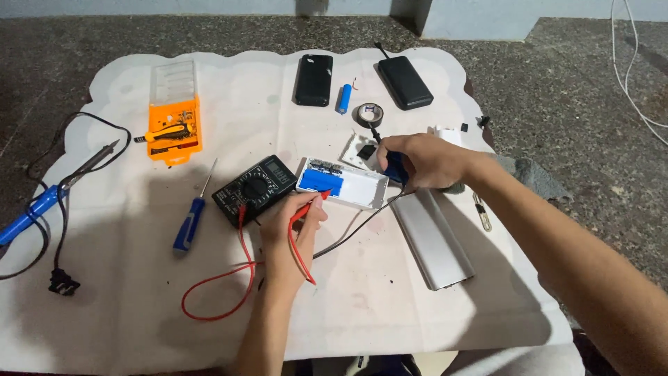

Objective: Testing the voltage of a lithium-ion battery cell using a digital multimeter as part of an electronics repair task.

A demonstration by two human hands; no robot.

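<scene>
Head view looks down on a white scalloped mat (139,306) spread over a speckled stone table (577,104). The person's left hand (292,233) has its grip closed on a red probe (309,205), tip touching the blue cell (321,182) sitting in the left end of an opened white power bank tray (348,186). The red lead (223,285) loops across the mat from a black multimeter (254,189), which lies just left of the tray. The right hand (424,161) is closed around a blue-handled probe or tool (394,167) at the tray's right end; exactly what it is can't be told. A black lead (355,230) runs out from under that hand.

Just right of the tray lies a silver metal sleeve (435,240). At the far edge sit 2 black slabs, a phone-shaped case (314,79) and a power bank (404,82), with 1 loose blue cylinder cell (344,98) between them and a roll of black tape (369,113) near it. On the left: an orange bit-set box (175,125) with its clear lid up, a blue-handled screwdriver (191,219) and a blue soldering iron (49,198).
</scene>
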